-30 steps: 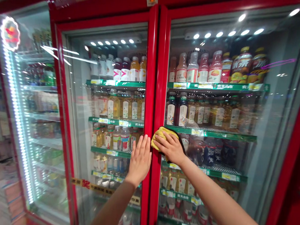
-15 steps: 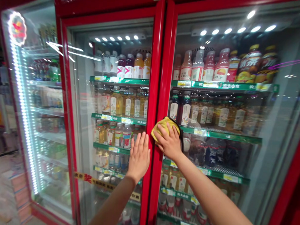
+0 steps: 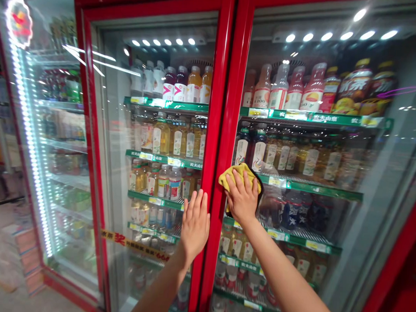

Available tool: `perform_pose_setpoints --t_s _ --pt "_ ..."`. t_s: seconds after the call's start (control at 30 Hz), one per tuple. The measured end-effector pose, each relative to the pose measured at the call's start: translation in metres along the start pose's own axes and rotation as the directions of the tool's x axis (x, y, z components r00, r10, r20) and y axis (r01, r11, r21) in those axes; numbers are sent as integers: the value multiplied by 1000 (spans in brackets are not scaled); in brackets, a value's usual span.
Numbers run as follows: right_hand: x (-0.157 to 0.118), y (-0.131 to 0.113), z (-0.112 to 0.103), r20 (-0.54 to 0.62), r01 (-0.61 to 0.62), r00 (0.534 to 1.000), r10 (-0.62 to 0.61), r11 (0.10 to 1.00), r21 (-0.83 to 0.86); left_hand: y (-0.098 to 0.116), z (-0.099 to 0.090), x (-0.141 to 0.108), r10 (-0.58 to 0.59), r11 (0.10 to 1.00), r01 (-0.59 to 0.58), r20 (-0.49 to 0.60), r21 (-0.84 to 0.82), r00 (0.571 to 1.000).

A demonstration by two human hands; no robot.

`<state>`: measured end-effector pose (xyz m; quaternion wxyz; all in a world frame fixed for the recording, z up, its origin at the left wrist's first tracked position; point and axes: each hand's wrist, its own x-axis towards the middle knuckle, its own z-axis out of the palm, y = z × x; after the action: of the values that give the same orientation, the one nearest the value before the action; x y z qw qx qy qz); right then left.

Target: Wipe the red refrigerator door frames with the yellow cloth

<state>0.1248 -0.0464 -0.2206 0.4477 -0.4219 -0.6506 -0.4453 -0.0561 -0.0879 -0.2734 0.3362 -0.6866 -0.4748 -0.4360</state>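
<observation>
My right hand (image 3: 242, 196) presses a yellow cloth (image 3: 233, 176) with a dark edge against the right glass door, beside its red frame (image 3: 228, 129). Its fingers are spread over the cloth. Flat on the left door, at the edge of the glass and the red frame, rests my left hand (image 3: 195, 222), fingers stretched out and nothing in it. Behind both panes of the red-framed cooler, rows of bottles (image 3: 313, 89) stand on shelves with green edge strips (image 3: 169, 104).
Another lit cooler (image 3: 64, 168) with drinks stands at the left. Stacked boxes (image 3: 26, 258) sit on the floor at the lower left. A yellow and red sticker strip (image 3: 135, 246) crosses the left door low down.
My right hand and the cloth have shifted slightly right, away from the frame onto the glass. My left hand stays on the left door. The view has moved a little.
</observation>
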Motion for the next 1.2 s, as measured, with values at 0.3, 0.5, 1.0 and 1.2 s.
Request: perform_pose_setpoints --t_s 0.3,0.5,1.0,1.2 --pt "-133 -18 3 205 182 960 -193 981 69 10 11 -26 54 998 -53 48 -25 997" --pt "-64 6 -7 153 117 981 -123 992 44 23 13 -24 49 996 -45 57 -78 997" --pt "-62 19 -17 102 -36 994 34 999 18 49 19 -14 18 997 -20 -26 -75 999" --pt "-89 44 -37 -26 -252 968 251 967 -42 66 24 -19 9 989 -8 6 -145 1000"
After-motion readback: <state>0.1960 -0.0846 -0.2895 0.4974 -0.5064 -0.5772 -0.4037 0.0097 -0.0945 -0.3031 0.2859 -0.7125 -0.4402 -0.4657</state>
